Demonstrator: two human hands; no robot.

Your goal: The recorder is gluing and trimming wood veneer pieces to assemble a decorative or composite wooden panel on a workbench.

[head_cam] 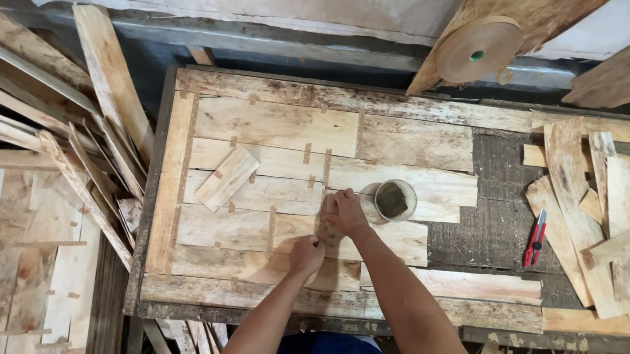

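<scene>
Okay, head view only. I see both hands down on a patchwork of thin veneer sheets laid flat on a workbench. My right hand has its fingers curled and pressed together onto a vertical strip of brown paper tape over a seam between sheets. My left hand is closed into a loose fist, knuckles up, pressing the lower end of the same strip; whether it pinches anything I cannot tell. The hands sit close, one just above the other.

Just right of the right hand stands a small round dish, pale rim, dark greenish sponge inside, resting on the veneer. A short loose veneer offcut lies tilted on the sheets, well left of the hands. Short tape patches dot the other seams.

Top right, a big roll of brown paper tape with a green core hangs against a leaning board. A red utility knife lies on the dark bare bench, right of the sheets, beside a pile of veneer scraps. More strips are stacked at left.
</scene>
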